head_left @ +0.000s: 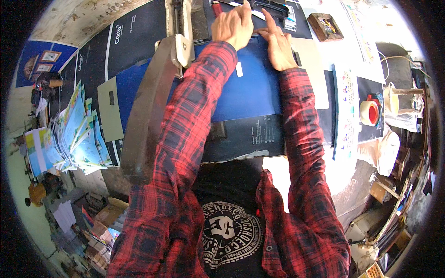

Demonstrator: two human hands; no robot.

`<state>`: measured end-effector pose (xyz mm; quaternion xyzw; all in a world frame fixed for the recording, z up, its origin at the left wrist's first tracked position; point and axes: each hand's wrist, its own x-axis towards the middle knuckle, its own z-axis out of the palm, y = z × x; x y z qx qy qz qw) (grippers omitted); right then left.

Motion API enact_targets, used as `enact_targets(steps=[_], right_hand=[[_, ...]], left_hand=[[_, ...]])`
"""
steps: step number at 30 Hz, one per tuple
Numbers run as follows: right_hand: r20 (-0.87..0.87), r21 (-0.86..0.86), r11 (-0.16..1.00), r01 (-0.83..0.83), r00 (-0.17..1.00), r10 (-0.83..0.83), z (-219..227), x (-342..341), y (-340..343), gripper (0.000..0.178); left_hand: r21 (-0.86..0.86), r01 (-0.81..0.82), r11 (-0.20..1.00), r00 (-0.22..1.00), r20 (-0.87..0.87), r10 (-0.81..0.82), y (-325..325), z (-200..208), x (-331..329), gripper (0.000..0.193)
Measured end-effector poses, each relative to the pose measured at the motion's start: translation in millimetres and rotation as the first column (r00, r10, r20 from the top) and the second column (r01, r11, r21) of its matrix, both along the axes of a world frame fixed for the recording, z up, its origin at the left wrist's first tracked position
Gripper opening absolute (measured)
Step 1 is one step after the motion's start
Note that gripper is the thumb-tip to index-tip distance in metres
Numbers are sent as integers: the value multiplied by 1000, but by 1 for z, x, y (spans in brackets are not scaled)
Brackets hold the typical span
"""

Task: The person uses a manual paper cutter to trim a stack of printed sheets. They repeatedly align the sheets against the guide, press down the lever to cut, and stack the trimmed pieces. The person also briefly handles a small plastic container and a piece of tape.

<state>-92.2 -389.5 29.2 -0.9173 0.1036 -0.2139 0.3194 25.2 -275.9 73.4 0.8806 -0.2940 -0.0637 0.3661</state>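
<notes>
My left hand [233,27] is at the far end of a blue sheet [250,92], its fingers bent and closed. Whatever may be in them is hidden beneath the hand. Close by on the right, my right hand [280,48] lies open, palm down, its thumb and index finger spread at the sheet's far edge. A small white strip [239,69] rests on the sheet between my forearms. Beyond my left hand a red piece [216,9] and a narrow white strip [256,13] show in part, next to a black tray-like item [274,8].
Left of my left arm is a long brown bar [149,116] on a metal frame [179,21]. Fanned printed papers [81,136] stand at the left. On the right are a small wooden box [325,27], a stack of printed sheets [344,111] and tape rolls [369,112].
</notes>
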Motion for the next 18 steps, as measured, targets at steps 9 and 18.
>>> enact_targets(steps=[9, 18], right_hand=[[169, 132, 991, 22, 985, -45, -2, 5, -2, 58], [393, 427, 893, -140, 919, -43, 11, 4, 2, 82]], left_hand=[[334, 40, 942, 861, 467, -202, -11, -23, 20, 50], [483, 125, 867, 906, 300, -298, -18, 0, 31, 52]])
